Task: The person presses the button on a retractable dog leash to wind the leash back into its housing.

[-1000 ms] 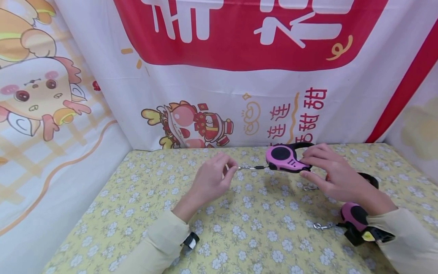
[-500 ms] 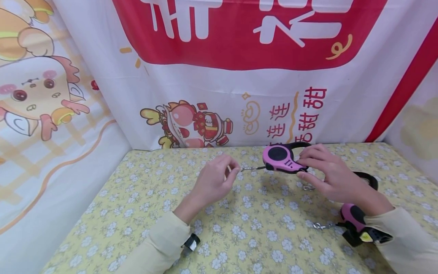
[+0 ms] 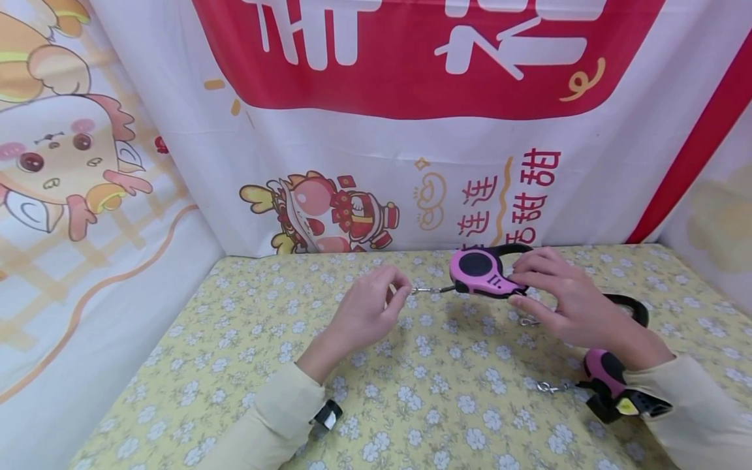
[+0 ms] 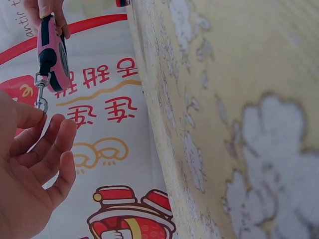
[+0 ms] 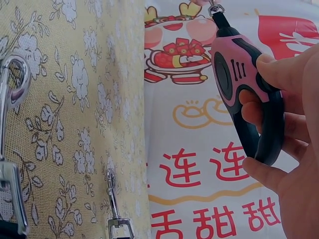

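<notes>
A pink and black retractable dog leash (image 3: 484, 272) is held above the table in my right hand (image 3: 572, 300). In the right wrist view, fingers go through and around its black loop handle (image 5: 271, 132), and the thumb lies on the casing. My left hand (image 3: 370, 307) pinches the leash's silver metal clip (image 4: 42, 94) between thumb and forefinger, the other fingers loosely bent. Only a short black strap (image 3: 448, 288) shows between clip and casing. A second pink leash (image 3: 605, 372) lies on the table beneath my right forearm, partly hidden by the wrist camera; its clip (image 3: 549, 387) points left.
Another black leash handle (image 3: 631, 307) lies behind my right wrist, its body hidden by the arm. A silver clip (image 3: 529, 321) rests on the table nearby. The floral cloth-covered table (image 3: 446, 411) ends at a printed white and red curtain (image 3: 364, 143).
The held leash has shifted slightly left and my left hand slightly right, so the clip and casing are a little closer together. Both hands keep their hold.
</notes>
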Demonstrator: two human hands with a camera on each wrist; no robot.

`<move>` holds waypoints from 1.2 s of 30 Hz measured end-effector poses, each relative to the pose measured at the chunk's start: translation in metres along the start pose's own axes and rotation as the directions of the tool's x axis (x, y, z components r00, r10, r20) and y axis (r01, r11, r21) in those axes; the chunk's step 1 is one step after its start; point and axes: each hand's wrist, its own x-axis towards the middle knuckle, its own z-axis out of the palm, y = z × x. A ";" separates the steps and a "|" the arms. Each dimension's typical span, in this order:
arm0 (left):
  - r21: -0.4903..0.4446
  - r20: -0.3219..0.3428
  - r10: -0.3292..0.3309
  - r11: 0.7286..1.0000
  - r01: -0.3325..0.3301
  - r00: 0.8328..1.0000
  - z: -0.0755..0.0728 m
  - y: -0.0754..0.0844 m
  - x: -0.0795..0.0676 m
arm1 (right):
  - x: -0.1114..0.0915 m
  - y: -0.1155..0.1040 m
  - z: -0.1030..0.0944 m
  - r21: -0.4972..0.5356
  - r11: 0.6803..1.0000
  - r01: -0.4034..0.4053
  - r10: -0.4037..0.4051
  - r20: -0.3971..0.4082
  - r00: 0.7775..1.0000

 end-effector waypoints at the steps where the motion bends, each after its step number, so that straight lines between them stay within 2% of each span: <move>1: -0.002 0.004 -0.002 1.000 0.002 1.000 0.000 0.000 0.000 | 0.000 0.000 0.000 0.001 1.000 -0.002 0.002 0.000 1.000; 15: -0.037 0.037 -0.017 0.999 0.018 0.999 0.001 0.004 0.001 | -0.001 0.002 -0.003 0.015 1.000 0.004 -0.003 -0.007 1.000; 23: -0.058 0.025 -0.005 0.998 0.006 1.000 -0.002 0.003 0.001 | -0.004 0.012 -0.016 0.016 1.000 -0.022 0.022 -0.021 1.000; 29: -0.079 0.123 -0.043 0.995 0.053 0.991 0.001 0.004 0.009 | -0.012 0.034 -0.031 -0.055 0.994 -0.091 0.091 -0.006 0.996; 33: -0.088 0.208 -0.073 0.992 0.093 0.975 0.010 0.010 0.024 | -0.019 0.056 -0.041 -0.107 0.985 -0.134 0.137 0.023 0.990; 36: -0.103 0.247 -0.083 0.988 0.112 0.965 0.022 0.016 0.039 | -0.024 0.072 -0.050 -0.154 0.965 -0.210 0.226 0.092 0.970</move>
